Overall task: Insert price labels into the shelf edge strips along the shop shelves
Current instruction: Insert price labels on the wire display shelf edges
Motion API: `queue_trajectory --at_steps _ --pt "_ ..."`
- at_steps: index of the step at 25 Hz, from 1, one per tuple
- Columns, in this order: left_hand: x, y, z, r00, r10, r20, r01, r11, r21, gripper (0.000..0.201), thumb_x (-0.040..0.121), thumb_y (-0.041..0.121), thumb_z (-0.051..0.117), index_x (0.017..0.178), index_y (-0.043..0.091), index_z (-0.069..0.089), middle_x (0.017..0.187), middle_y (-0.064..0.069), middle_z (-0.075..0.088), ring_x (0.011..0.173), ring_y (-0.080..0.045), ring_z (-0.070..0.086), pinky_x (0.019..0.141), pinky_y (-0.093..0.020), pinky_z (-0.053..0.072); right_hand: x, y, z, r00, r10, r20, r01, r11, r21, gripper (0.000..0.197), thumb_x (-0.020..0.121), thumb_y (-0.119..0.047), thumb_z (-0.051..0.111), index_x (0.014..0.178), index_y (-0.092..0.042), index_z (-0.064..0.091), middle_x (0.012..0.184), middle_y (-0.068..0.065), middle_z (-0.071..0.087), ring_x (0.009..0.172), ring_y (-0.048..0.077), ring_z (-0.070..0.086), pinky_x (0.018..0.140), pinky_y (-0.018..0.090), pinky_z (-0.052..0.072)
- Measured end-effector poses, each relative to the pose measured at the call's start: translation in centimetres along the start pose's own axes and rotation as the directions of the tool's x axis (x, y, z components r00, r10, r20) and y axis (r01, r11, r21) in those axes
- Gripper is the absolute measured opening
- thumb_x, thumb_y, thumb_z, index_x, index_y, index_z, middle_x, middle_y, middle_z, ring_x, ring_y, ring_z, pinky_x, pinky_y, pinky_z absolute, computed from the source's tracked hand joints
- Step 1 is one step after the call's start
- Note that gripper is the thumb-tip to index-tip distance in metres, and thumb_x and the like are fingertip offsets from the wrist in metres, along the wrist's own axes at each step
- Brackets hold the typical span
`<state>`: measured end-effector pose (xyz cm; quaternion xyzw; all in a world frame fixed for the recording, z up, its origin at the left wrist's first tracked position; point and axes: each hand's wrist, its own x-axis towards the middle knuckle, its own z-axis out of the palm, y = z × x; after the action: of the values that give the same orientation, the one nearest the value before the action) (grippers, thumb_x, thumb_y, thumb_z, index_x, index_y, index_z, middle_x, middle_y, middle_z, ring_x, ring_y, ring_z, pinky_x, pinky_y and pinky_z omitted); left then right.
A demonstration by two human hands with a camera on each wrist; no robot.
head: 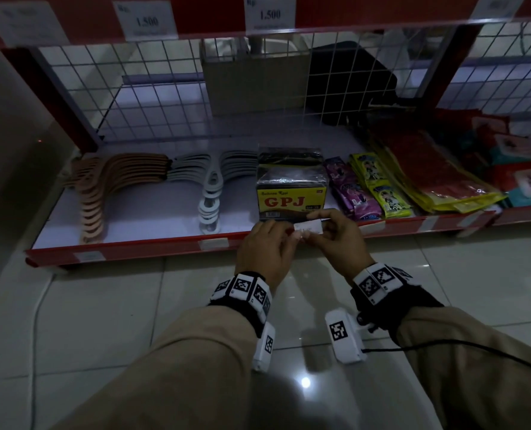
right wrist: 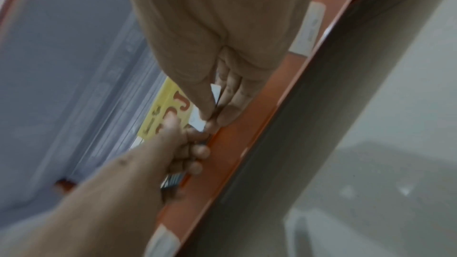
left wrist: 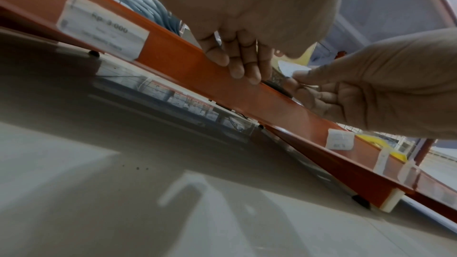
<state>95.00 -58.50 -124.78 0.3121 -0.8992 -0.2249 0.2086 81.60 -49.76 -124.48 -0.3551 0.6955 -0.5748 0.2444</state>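
A small white price label (head: pixel 308 226) is held just above the red edge strip (head: pixel 152 245) of the bottom shelf, in front of the yellow GPJ box (head: pixel 290 201). My right hand (head: pixel 318 225) pinches its right end between thumb and fingers; the right wrist view shows the label (right wrist: pixel 215 93) under the thumb. My left hand (head: pixel 289 230) grips the left end, its other fingers (left wrist: pixel 237 65) curled against the strip (left wrist: pixel 188 60). In the left wrist view, the label (left wrist: pixel 295 68) peeks out behind the right hand's (left wrist: pixel 300 77) index finger.
Other labels (head: pixel 214 243) sit in the strip, one (left wrist: pixel 103 32) left of my hands, one (left wrist: pixel 338 140) to the right. Tan hangers (head: pixel 102 193), white hangers (head: pixel 211 187) and snack packets (head: pixel 379 187) lie on the shelf. Tiled floor lies below.
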Motion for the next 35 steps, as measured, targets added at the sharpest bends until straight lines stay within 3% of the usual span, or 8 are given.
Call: queue_trajectory --at_steps 3,7,10,13,16,23,30,35 --pt "0.1 -0.2 0.1 1.0 -0.003 -0.01 0.003 1.0 0.008 0.022 0.097 0.032 0.047 0.1 0.014 0.06 0.099 -0.003 0.06 0.096 -0.021 0.05 0.075 -0.032 0.041 -0.3 0.1 0.6 0.999 -0.023 0.046 0.025 0.999 -0.046 0.021 0.079 -0.003 0.074 0.097 -0.004 0.064 0.054 -0.02 0.051 0.049 0.0 0.04 0.051 0.012 0.036" --pt "0.1 -0.2 0.1 1.0 0.01 -0.009 -0.01 0.998 0.069 0.017 0.096 0.026 0.049 0.096 0.012 0.058 0.096 -0.004 0.058 0.092 -0.022 0.049 0.069 -0.027 0.031 -0.2 0.0 0.0 0.994 -0.084 0.069 0.095 0.978 -0.185 0.007 0.088 -0.007 0.064 0.094 -0.011 0.066 0.087 -0.001 0.068 0.079 0.012 0.062 0.071 0.022 0.048" --pt "0.0 -0.2 0.0 1.0 0.028 -0.013 -0.028 0.998 0.055 0.014 0.094 0.026 0.052 0.097 0.013 0.059 0.095 -0.003 0.059 0.091 -0.02 0.049 0.072 -0.029 0.036 0.2 0.0 -1.0 0.977 -0.202 0.073 0.214 0.89 -0.402 0.01 0.089 -0.01 0.062 0.096 -0.015 0.068 0.089 0.002 0.07 0.079 0.009 0.062 0.068 0.018 0.046" --pt "0.0 -0.3 -0.4 1.0 0.027 -0.012 -0.025 0.991 0.129 0.012 0.089 0.023 0.054 0.099 0.018 0.057 0.096 0.0 0.06 0.09 -0.019 0.052 0.076 -0.03 0.036 0.6 -0.1 -1.3 0.97 -0.242 -0.014 0.21 0.868 -0.45 0.011 0.088 -0.01 0.062 0.097 -0.014 0.067 0.089 0.006 0.069 0.087 0.02 0.062 0.073 0.034 0.051" --pt "0.0 -0.5 -0.8 1.0 0.02 0.009 -0.022 0.971 0.24 0.014 0.086 0.023 0.051 0.099 0.02 0.056 0.096 0.003 0.061 0.09 -0.019 0.053 0.079 -0.031 0.031 0.6 0.0 -0.6 0.954 -0.298 0.028 0.269 0.814 -0.515 0.01 0.088 -0.006 0.059 0.094 -0.012 0.065 0.091 0.007 0.065 0.091 0.026 0.055 0.076 0.04 0.048" --pt "-0.3 -0.6 -0.3 1.0 -0.023 0.017 0.017 0.955 0.295 0.025 0.087 0.029 0.05 0.112 0.027 0.055 0.106 0.002 0.054 0.101 -0.022 0.046 0.084 -0.036 0.032 0.3 0.9 0.5 0.925 -0.364 0.109 0.347 0.69 -0.635 0.01 0.084 -0.005 0.065 0.092 -0.01 0.066 0.093 0.012 0.059 0.088 0.031 0.05 0.074 0.033 0.038" --pt "-0.4 -0.7 0.1 1.0 -0.013 0.02 0.004 0.917 0.398 0.018 0.089 0.032 0.049 0.101 0.023 0.059 0.103 -0.002 0.049 0.098 -0.025 0.043 0.08 -0.038 0.03 0.0 1.2 0.2 0.914 -0.358 0.193 0.379 0.58 -0.721 0.01 0.084 -0.013 0.066 0.092 -0.007 0.066 0.092 0.013 0.059 0.087 0.033 0.052 0.073 0.038 0.042" --pt "-0.1 -0.5 0.2 0.998 -0.001 0.056 -0.025 0.887 0.461 0.022 0.089 0.031 0.05 0.106 0.022 0.061 0.107 -0.005 0.049 0.101 -0.028 0.043 0.082 -0.04 0.029 -0.4 0.8 0.0 0.904 -0.328 0.274 0.408 0.471 -0.782 0.015 0.08 -0.015 0.07 0.092 -0.005 0.068 0.093 0.016 0.059 0.085 0.034 0.052 0.071 0.038 0.043"
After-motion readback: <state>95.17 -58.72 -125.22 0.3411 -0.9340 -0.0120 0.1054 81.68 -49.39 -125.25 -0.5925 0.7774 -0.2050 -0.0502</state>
